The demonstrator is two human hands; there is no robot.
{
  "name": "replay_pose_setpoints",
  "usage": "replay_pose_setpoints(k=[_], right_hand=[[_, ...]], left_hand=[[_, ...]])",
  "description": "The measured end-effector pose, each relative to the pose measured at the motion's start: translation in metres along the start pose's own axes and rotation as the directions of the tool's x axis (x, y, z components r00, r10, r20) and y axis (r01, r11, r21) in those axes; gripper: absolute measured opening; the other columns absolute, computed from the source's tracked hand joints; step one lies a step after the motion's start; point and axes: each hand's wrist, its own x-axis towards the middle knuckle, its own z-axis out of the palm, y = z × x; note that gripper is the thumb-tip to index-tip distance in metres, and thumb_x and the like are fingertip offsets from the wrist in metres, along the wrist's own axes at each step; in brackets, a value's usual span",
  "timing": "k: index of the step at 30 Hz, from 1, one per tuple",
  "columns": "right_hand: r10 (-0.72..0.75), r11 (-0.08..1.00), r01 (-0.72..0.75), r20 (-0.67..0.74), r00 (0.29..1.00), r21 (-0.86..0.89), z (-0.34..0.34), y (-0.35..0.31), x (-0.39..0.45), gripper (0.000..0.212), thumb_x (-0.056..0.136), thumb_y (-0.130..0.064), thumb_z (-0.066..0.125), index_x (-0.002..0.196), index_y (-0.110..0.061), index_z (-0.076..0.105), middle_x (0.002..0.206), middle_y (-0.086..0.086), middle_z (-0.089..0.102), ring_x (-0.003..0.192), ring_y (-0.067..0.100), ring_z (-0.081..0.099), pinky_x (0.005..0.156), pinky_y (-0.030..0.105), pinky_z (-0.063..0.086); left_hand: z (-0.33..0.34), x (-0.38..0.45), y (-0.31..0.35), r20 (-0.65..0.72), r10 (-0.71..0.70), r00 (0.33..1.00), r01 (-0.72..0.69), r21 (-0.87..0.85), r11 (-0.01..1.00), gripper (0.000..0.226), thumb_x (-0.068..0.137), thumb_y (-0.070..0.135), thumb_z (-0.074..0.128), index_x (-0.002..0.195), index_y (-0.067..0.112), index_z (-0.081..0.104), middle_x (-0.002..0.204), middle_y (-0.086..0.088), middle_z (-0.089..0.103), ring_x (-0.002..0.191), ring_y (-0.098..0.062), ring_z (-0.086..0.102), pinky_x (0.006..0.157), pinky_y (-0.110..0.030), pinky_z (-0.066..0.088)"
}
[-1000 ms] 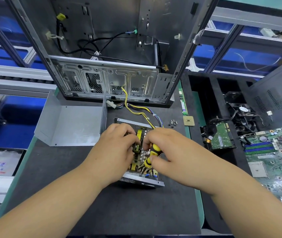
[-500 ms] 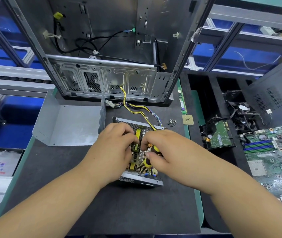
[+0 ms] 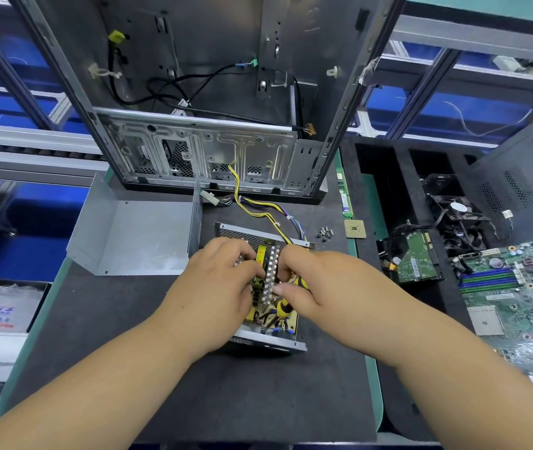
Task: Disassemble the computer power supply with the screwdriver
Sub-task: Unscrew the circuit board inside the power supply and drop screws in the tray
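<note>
My right hand [image 3: 317, 284] has its fingers curled round the yellow-and-black screwdriver [image 3: 286, 306], whose handle shows under the palm and points down into the open power supply [image 3: 268, 342]. My left hand [image 3: 223, 287] has bent fingers on the parts inside the unit, seemingly steadying them; I cannot tell whether it pinches anything. The power supply sits mid-worktop, slightly toward the right edge, just in front of the upright computer case [image 3: 213, 92].

The tip is hidden, so I judge that I am working a board screw. To do it well I would keep the shaft square to the screw head, press down before turning, and let my left hand hold the board flat against the tray so it does not lift or twist.

The bundle of yellow cables [image 3: 258, 212] runs from the case into the far side of the unit and will tether the board when it comes free. The removed grey cover [image 3: 135, 235] lies just left, toward the far-left corner. Loose screws [image 3: 324, 233] and a small chip [image 3: 355, 228] lie near the right edge; a careless elbow could scatter them. Beyond that edge are a hard drive [image 3: 416, 263], a fan [image 3: 460, 216] and a motherboard [image 3: 518, 297].
</note>
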Motion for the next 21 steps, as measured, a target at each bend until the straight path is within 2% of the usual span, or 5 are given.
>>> replay_pose_setpoints(k=[4, 9, 13, 15, 21], right_hand=[[-0.021, 0.995, 0.020, 0.001, 1.000, 0.098, -0.0005, -0.0007, -0.0006, 0.011, 0.094, -0.030, 0.057, 0.100, -0.026, 0.048, 0.081, -0.012, 0.047, 0.081, 0.002, 0.043, 0.072, 0.012, 0.035], [-0.058, 0.997, 0.057, 0.019, 0.998, 0.061, 0.0002, -0.0007, 0.0006, 0.012, 0.088, -0.020, 0.055, 0.100, -0.019, 0.053, 0.100, -0.005, 0.053, 0.096, 0.013, 0.042, 0.086, 0.026, 0.036], [-0.080, 0.991, 0.075, -0.039, 0.996, -0.110, -0.0003, -0.0017, 0.0005, 0.029, 0.095, -0.052, 0.039, 0.100, -0.024, 0.045, 0.076, -0.010, 0.050, 0.079, 0.016, 0.047, 0.066, 0.029, 0.035], [-0.057, 0.993, 0.052, -0.040, 0.998, -0.111, 0.0009, -0.0012, 0.0019, 0.031, 0.097, -0.054, 0.037, 0.100, -0.025, 0.045, 0.070, -0.010, 0.045, 0.075, 0.017, 0.046, 0.061, 0.035, 0.029], [-0.034, 0.994, 0.034, -0.003, 0.999, 0.107, -0.0007, -0.0002, -0.0001, 0.013, 0.091, -0.022, 0.058, 0.103, -0.024, 0.051, 0.088, -0.011, 0.051, 0.087, 0.008, 0.039, 0.079, 0.016, 0.035]], left_hand=[[0.0004, 0.0002, 0.0005, 0.009, -0.001, 1.000, 0.001, 0.009, 1.000, 0.029, 0.083, 0.014, 0.065, 0.109, 0.023, 0.071, 0.119, 0.005, 0.055, 0.119, -0.024, 0.046, 0.096, -0.044, 0.043], [0.0018, -0.0003, -0.0006, 0.001, -0.006, 1.000, 0.006, -0.004, 1.000, 0.029, 0.082, 0.015, 0.065, 0.109, 0.025, 0.071, 0.119, 0.008, 0.054, 0.119, -0.021, 0.043, 0.098, -0.043, 0.042], [0.0014, -0.0004, -0.0009, 0.007, -0.010, 1.000, 0.010, -0.001, 1.000, 0.028, 0.084, 0.019, 0.065, 0.110, 0.027, 0.070, 0.120, 0.010, 0.053, 0.120, -0.019, 0.041, 0.099, -0.041, 0.041], [0.0015, -0.0011, -0.0010, -0.004, -0.009, 1.000, 0.009, -0.005, 1.000, 0.027, 0.083, 0.017, 0.067, 0.108, 0.025, 0.071, 0.119, 0.009, 0.054, 0.118, -0.020, 0.043, 0.097, -0.042, 0.043], [0.0011, -0.0003, -0.0013, 0.007, -0.009, 1.000, 0.009, -0.004, 1.000, 0.031, 0.082, 0.015, 0.065, 0.110, 0.026, 0.070, 0.119, 0.009, 0.054, 0.119, -0.020, 0.042, 0.098, -0.043, 0.043]])
